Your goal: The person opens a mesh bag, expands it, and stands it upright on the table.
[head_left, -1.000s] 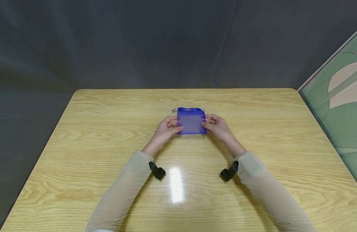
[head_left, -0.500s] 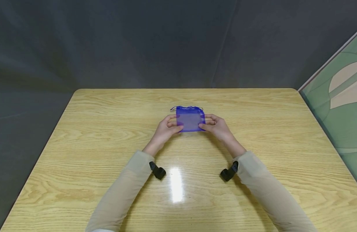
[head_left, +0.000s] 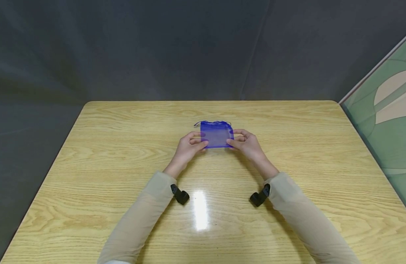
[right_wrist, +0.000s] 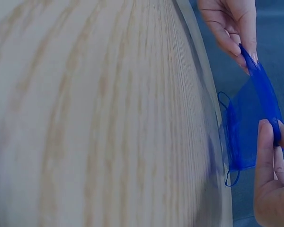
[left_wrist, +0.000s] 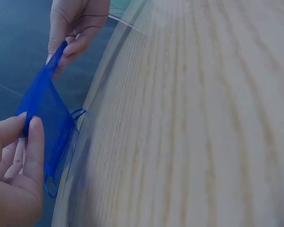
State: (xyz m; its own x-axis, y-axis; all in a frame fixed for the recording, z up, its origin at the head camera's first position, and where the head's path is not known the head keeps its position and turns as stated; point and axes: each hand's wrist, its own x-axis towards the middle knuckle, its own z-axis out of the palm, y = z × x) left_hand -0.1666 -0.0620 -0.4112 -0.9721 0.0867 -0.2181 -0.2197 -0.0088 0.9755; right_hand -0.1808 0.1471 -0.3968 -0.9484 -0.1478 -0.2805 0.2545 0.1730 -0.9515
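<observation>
A sheer blue drawstring pouch [head_left: 217, 135] is stretched between both hands near the middle of the table in the head view. My left hand [head_left: 188, 146] pinches its left side between thumb and fingers, and my right hand [head_left: 248, 144] pinches the right side the same way. The gathered mouth with its cord loops points away from me. In the left wrist view the pouch [left_wrist: 49, 109] hangs between the two hands, its cords dangling toward the table. The right wrist view shows the pouch [right_wrist: 251, 113] held at two corners, fingers partly visible through the fabric.
The wooden table [head_left: 123, 154] spreads out around the hands, with a bright reflection in front of them. A dark curtain [head_left: 163, 51] hangs behind it, and a green patterned panel [head_left: 384, 117] stands at the right. Small black cameras [head_left: 180, 194] sit on both wrists.
The pouch's near edge has shifted slightly away from me, and the pouch looks a little shorter in the head view. Both hands keep their pinch and have barely moved.
</observation>
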